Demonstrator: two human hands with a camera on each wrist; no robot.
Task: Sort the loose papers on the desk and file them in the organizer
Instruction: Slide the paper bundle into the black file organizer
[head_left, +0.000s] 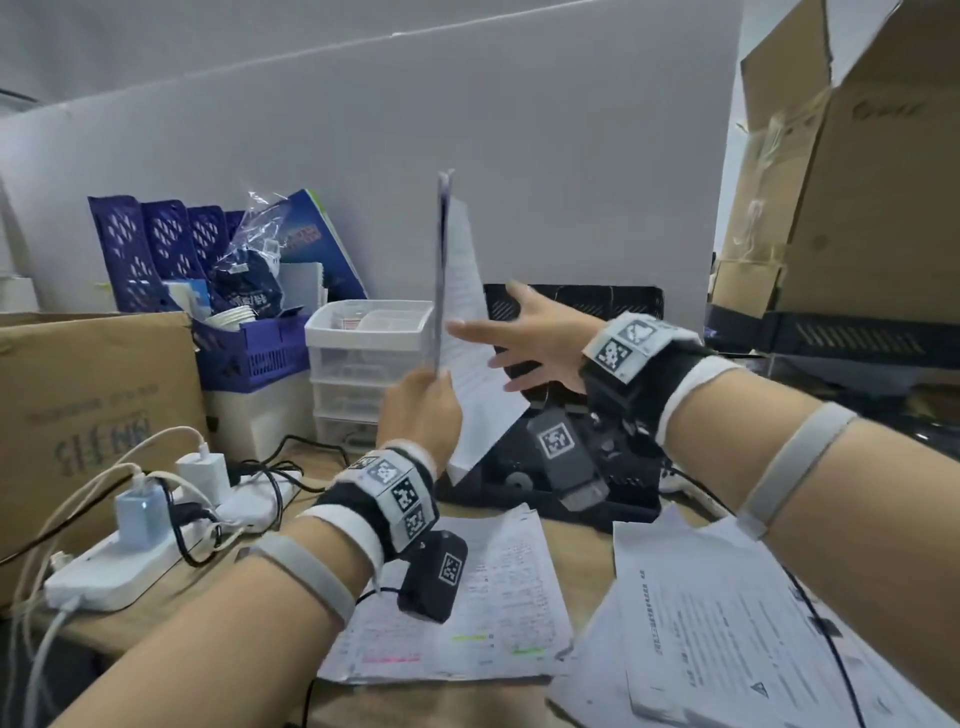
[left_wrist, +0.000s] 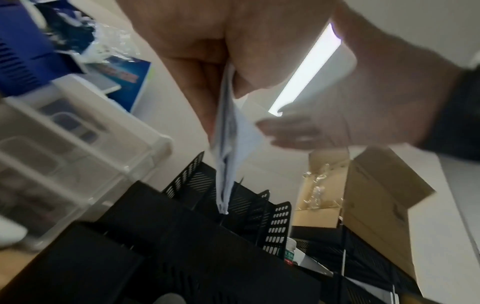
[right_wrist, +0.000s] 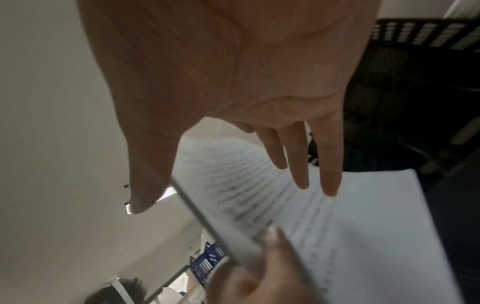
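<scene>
My left hand (head_left: 423, 400) pinches the lower edge of a thin stack of printed papers (head_left: 462, 291) and holds it upright, edge-on, above the desk; the same stack (left_wrist: 228, 144) shows between thumb and fingers in the left wrist view. My right hand (head_left: 524, 338) is spread, fingers straight, fingertips at the sheet's right face (right_wrist: 324, 226). The black mesh organizer (head_left: 582, 306) stands behind both hands, and its dividers (left_wrist: 275, 224) sit below the stack. More loose papers (head_left: 467, 608) lie on the desk in front, with another pile (head_left: 727, 623) at the right.
A blue file rack (head_left: 156, 249) and blue basket stuffed with items stand at the back left. Beside them is a clear drawer unit (head_left: 363, 364). A power strip (head_left: 130, 561) with chargers and cables lies at the left. Cardboard boxes (head_left: 857, 182) rise at the right, another (head_left: 78, 415) at the left.
</scene>
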